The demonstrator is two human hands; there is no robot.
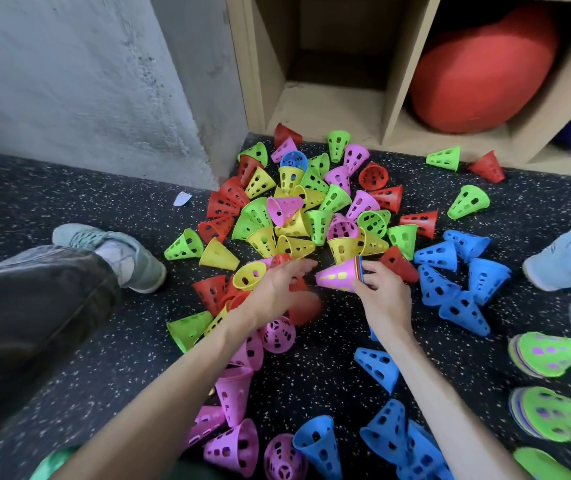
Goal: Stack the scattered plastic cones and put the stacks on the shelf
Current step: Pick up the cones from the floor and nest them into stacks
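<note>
The wooden shelf (395, 109), cut off at the top edge, stands against the speckled floor (104, 202) and holds a red ball (478, 74) partly hidden behind a divider. Scattered cones (311, 206) lie heaped before it. Finished stacks (550, 355), blurred, sit at the right edge. The right hand (381, 289) pinches a pink-topped stack (339, 276) by its rim; the left hand (277, 289), fingers spread, hovers over a yellow cone (250, 276).

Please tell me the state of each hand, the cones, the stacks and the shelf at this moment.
Right hand: grips pink-topped stack at its rim.
Left hand: fingers extended over the pile, holds nothing.
Loose cones: scattered on floor.
Green-topped stacks: lying on floor, right.
Shelf: left compartment holds no cones.
</note>
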